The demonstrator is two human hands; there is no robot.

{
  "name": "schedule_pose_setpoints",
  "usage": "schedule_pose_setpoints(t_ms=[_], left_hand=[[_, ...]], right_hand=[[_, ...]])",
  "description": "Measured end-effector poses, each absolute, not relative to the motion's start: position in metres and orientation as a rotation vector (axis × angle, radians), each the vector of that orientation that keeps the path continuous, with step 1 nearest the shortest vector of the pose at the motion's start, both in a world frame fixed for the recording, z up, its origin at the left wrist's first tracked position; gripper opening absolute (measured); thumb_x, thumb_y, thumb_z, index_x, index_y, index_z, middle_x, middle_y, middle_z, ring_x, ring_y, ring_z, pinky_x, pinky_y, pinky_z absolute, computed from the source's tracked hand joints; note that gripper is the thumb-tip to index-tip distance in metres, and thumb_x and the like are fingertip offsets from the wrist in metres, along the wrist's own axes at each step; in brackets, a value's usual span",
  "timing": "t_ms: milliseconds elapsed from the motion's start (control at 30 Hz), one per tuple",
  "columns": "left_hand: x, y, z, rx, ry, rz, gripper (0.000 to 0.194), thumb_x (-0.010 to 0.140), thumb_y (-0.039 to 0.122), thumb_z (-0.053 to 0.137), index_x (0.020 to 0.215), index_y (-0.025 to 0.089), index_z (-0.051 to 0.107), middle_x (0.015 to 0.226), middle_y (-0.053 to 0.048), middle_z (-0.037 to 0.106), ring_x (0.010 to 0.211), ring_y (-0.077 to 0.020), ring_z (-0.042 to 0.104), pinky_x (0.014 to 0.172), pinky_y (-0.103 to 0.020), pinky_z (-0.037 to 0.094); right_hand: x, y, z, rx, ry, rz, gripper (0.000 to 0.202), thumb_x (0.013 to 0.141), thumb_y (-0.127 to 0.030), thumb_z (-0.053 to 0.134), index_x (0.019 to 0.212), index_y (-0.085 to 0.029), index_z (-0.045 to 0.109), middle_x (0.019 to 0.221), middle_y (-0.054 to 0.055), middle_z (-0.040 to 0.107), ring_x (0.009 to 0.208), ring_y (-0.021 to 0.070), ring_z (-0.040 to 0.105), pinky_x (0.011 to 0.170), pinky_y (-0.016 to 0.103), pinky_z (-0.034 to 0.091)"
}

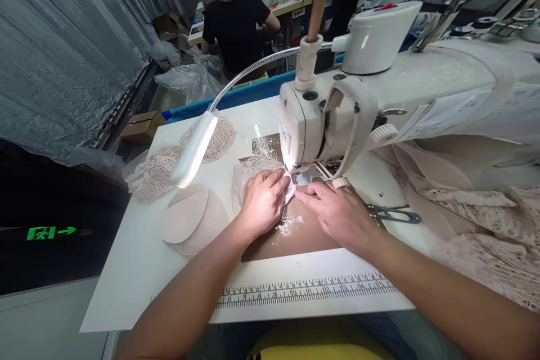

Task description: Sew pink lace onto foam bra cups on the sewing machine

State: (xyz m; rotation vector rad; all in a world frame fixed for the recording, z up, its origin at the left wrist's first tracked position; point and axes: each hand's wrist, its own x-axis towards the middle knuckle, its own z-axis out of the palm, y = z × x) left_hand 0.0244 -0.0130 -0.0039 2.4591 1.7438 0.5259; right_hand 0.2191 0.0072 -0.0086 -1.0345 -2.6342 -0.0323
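Under the head of a white sewing machine (300, 124) lies a pale lace piece (242, 180), partly hidden by my fingers. My left hand (265, 202) is closed on it, left of the needle area, fingertips together and pressing it down. From the right, my right hand (337, 211) pinches the near edge of the same lace by the presser foot. Brown sheeting (270, 247) with shiny clear tape covers the table below both hands. Beside my right wrist rest dark thread snips (396, 214). The needle itself is too small to make out.
Round beige fabric pieces (185, 216) and lace cups (154, 174) lie on the white table (126, 270) at left. A gooseneck lamp (194, 149) hangs over them. Lace fabric (485, 259) heaps at right. A printed ruler (304, 292) runs along the front; a co-worker (240, 22) sits beyond.
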Motion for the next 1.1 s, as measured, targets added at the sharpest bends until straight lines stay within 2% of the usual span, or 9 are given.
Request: schedule_pose_setpoints(t_ms=[200,433,500,600,733,867,967,1033,1100], left_hand=[[0.025,-0.016,-0.007,2.471,1.820,0.513,0.033,0.092,0.021,0.043,0.123,0.022,0.055,0.132,-0.006,0.051,0.116,-0.0265,0.044,0.094,-0.044,0.040],[0.013,-0.016,0.001,2.240,1.966,0.480,0.038,0.084,0.016,0.047,0.119,0.024,0.059,0.137,-0.005,0.047,0.129,-0.0361,0.033,0.102,-0.064,0.026],[0.004,-0.021,0.009,2.153,1.843,0.467,0.038,0.077,0.012,0.052,0.111,0.022,0.064,0.136,-0.004,0.049,0.131,-0.0351,0.033,0.106,-0.064,0.023],[-0.002,-0.038,0.023,2.151,1.357,0.385,0.037,0.069,0.007,0.054,0.098,0.023,0.069,0.130,-0.001,0.055,0.132,-0.0303,0.035,0.112,-0.057,0.019],[0.004,-0.063,0.037,2.129,1.000,0.574,0.033,0.073,0.008,0.049,0.096,0.022,0.069,0.117,-0.001,0.063,0.122,-0.0221,0.049,0.112,-0.044,0.030],[0.006,-0.053,0.037,2.031,1.337,0.793,0.026,0.085,0.021,0.048,0.103,0.018,0.066,0.118,-0.008,0.061,0.113,-0.0208,0.054,0.101,-0.036,0.044],[0.006,-0.037,0.030,2.110,1.524,0.624,0.032,0.087,0.033,0.048,0.112,0.017,0.062,0.121,-0.010,0.059,0.113,-0.0248,0.054,0.100,-0.039,0.044],[0.005,-0.029,0.022,2.174,1.520,0.454,0.035,0.087,0.039,0.046,0.113,0.018,0.061,0.110,-0.010,0.064,0.098,-0.0249,0.061,0.087,-0.037,0.052],[0.000,-0.017,0.010,2.214,1.514,0.331,0.032,0.086,0.044,0.047,0.103,0.023,0.065,0.097,-0.005,0.069,0.085,-0.0239,0.065,0.073,-0.033,0.056]], right_hand=[[0.218,0.008,-0.013,-1.040,-2.629,-0.048,0.042,0.078,-0.001,0.045,0.106,-0.021,0.068,0.081,0.003,0.059,0.068,0.0160,0.046,0.061,0.028,0.030],[0.219,0.011,-0.018,-0.998,-2.556,-0.007,0.042,0.081,-0.002,0.041,0.109,-0.019,0.068,0.081,0.004,0.062,0.070,0.0169,0.053,0.066,0.029,0.038],[0.221,0.011,-0.019,-0.939,-2.497,0.080,0.041,0.082,-0.002,0.040,0.109,-0.016,0.068,0.088,0.005,0.065,0.074,0.0172,0.056,0.069,0.030,0.042],[0.223,0.011,-0.016,-0.826,-2.425,0.262,0.036,0.084,-0.004,0.039,0.102,-0.014,0.069,0.092,0.007,0.067,0.079,0.0169,0.059,0.072,0.029,0.045],[0.225,0.011,-0.010,-0.666,-2.369,0.413,0.031,0.086,-0.009,0.040,0.092,-0.014,0.070,0.088,0.007,0.066,0.080,0.0168,0.059,0.071,0.028,0.047],[0.224,0.015,-0.009,-0.583,-2.397,0.489,0.028,0.086,-0.012,0.042,0.092,-0.017,0.070,0.084,0.006,0.065,0.077,0.0162,0.056,0.071,0.029,0.045],[0.224,0.011,-0.009,-0.534,-2.532,0.358,0.023,0.083,-0.018,0.049,0.093,-0.018,0.069,0.080,0.006,0.063,0.077,0.0181,0.054,0.073,0.032,0.043],[0.222,0.007,-0.009,-0.522,-2.624,0.244,0.020,0.082,-0.024,0.055,0.094,-0.019,0.069,0.083,0.004,0.064,0.082,0.0192,0.054,0.078,0.033,0.042],[0.221,0.009,-0.011,-0.491,-2.689,0.161,0.021,0.085,-0.027,0.051,0.090,-0.020,0.070,0.091,0.005,0.064,0.092,0.0198,0.054,0.085,0.032,0.040]])
